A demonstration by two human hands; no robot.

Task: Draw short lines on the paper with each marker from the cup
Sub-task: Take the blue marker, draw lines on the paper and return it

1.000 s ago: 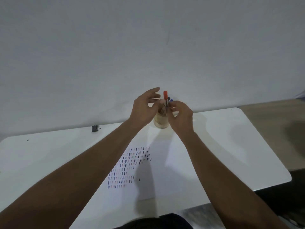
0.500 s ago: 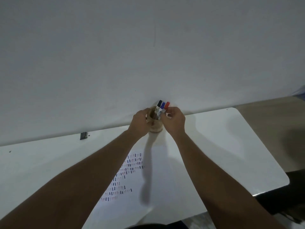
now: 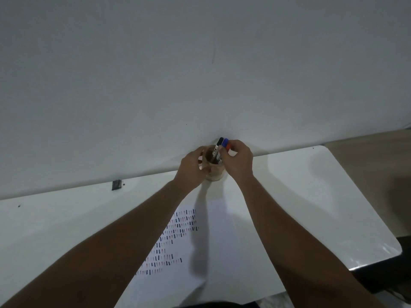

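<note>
- The cup (image 3: 214,172) stands on the white bench (image 3: 311,196), at its far edge, right by the wall (image 3: 200,74).
- The left hand (image 3: 191,171) wraps around the left side of the cup, and its grip is closed on it.
- Three markers stand in the cup and lean to the right: a black marker (image 3: 219,145), a blue marker (image 3: 225,142) and a red marker (image 3: 228,147) (only its cap peeks out).
- The right hand (image 3: 239,160) is at the right side of the cup, up by the marker tops.
- Its fingertips (image 3: 231,145) touch the red cap, but I cannot tell if the grip is tight on that marker or just resting there.
- The paper (image 3: 213,252) lies flat on the bench, nearer to the person than the cup, between the two arms.
- Rows of short lines (image 3: 175,238) in dark blue, black and pale red fill the left part of the paper. The right part is bare.
- A small dark thing (image 3: 116,184) sits at the far edge of the bench, well to the left of the cup. It is too small to tell what it is.
</note>
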